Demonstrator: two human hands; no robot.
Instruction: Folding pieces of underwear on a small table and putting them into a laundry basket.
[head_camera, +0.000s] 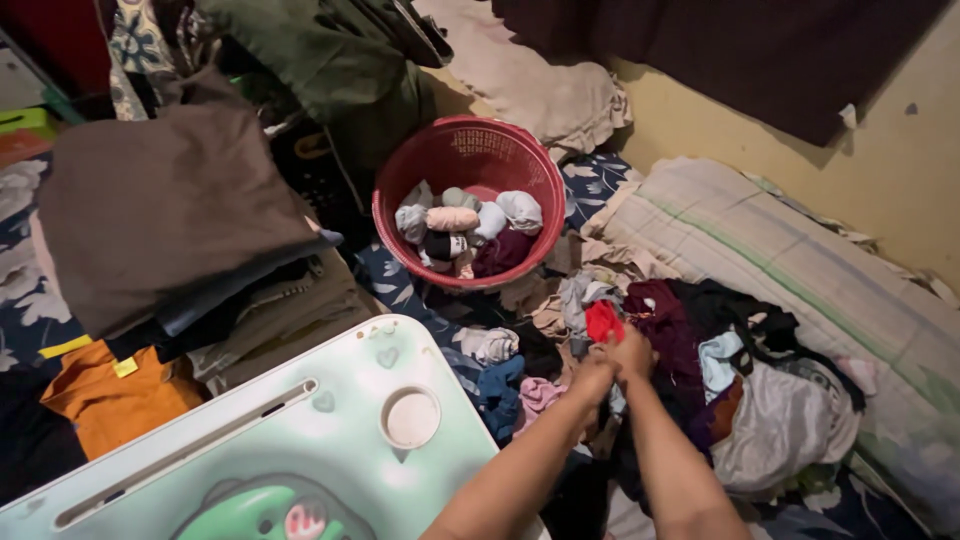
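Observation:
Both my hands reach into a pile of mixed clothes (760, 400) on the floor at the lower right. My left hand (592, 376) and my right hand (634, 352) are close together, fingers closed on a small red garment (603, 320) at the pile's left edge. Just beyond them a red plastic basket (480, 150) holds several rolled socks and small bundles (462, 225) in white, pink, grey and dark colours. Loose pieces, white and blue and pink, lie between the basket and my hands.
A pale green folding lap table (250, 450) with a round cup hole sits at the lower left. Folded clothes are stacked at left, a brown piece (160, 200) on top. A striped mattress (780, 260) lies against the yellow wall at right.

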